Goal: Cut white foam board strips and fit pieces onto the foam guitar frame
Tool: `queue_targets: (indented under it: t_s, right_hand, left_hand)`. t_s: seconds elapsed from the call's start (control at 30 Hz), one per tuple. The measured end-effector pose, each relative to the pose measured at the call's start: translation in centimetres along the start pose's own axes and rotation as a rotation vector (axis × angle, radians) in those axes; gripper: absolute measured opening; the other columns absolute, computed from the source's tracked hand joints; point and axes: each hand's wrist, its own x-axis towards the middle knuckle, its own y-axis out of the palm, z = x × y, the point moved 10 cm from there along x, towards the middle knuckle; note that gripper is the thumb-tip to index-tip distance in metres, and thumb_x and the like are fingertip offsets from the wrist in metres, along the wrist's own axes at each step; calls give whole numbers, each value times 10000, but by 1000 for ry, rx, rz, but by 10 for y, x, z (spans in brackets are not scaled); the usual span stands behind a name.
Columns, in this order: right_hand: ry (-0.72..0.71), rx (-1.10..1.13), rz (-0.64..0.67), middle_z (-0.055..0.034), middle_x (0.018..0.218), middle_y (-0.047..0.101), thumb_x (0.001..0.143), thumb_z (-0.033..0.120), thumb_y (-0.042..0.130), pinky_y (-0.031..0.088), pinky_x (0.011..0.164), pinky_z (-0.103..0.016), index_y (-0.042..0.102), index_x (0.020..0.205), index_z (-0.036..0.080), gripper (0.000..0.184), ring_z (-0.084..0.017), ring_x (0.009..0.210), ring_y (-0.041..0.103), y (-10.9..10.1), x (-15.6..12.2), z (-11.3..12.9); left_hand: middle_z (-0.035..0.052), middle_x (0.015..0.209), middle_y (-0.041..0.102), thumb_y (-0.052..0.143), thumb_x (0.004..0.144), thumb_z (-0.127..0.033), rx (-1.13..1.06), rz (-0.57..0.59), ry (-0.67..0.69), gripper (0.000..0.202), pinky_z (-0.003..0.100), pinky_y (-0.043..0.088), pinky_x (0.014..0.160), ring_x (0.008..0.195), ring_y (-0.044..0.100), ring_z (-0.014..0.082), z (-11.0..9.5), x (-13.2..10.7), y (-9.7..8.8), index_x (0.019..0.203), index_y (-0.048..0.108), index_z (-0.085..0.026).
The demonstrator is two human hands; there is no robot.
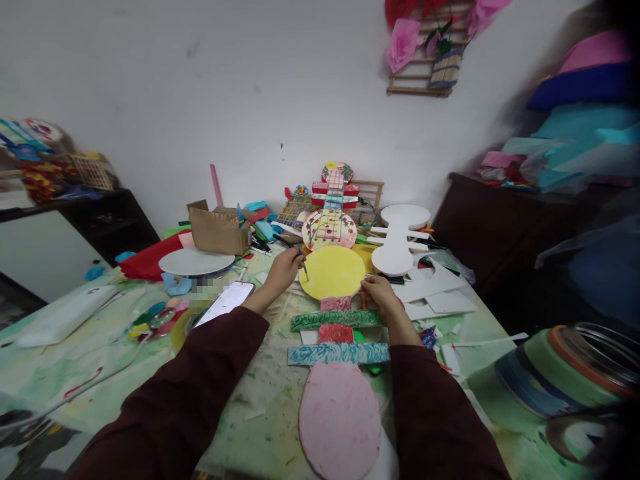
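My left hand (pixel 285 268) is closed round a thin paintbrush (pixel 305 264), its tip at the left part of a yellow oval (pixel 334 272). This oval is the far end of a painted cutout, which also has a red neck (pixel 336 333), a green crossbar (pixel 333 321), a blue crossbar (pixel 338 354) and a pink oval (pixel 340 420) at the near end. My right hand (pixel 382 295) pinches the yellow oval's right edge between thumb and fingers. Behind it leans a similar cutout (pixel 330 229) decorated with red flowers.
An unpainted white cutout (pixel 393 259) lies right of the yellow oval. To the left are a phone (pixel 227 303), a white disc (pixel 197 263) and a cardboard box (pixel 218 228). Paint pots (pixel 159 319) stand farther left. A large jar (pixel 555 373) stands at the right. Paper scraps litter the table.
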Motion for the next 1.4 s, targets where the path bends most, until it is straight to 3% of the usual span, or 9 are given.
queue_targets:
  t_s: [0.63, 1.4]
  right_hand:
    - [27, 12, -25, 6, 499, 555, 705, 121, 564, 357, 416, -157, 544, 593, 150, 118, -74, 439, 489, -2, -6, 4]
    - [35, -15, -9, 30, 457, 525, 731, 72, 567, 344, 411, -167, 520, 566, 150, 189, -62, 393, 449, -2, -3, 3]
  left_hand:
    - [19, 708, 632, 474, 812, -200, 11, 66, 10, 112, 272, 480, 638, 629, 608, 159, -17, -5, 9, 758, 571, -183]
    - [19, 715, 652, 463, 829, -223, -39, 91, 12, 133, 273, 504, 652, 666, 638, 157, -9, -1, 12, 783, 580, -180]
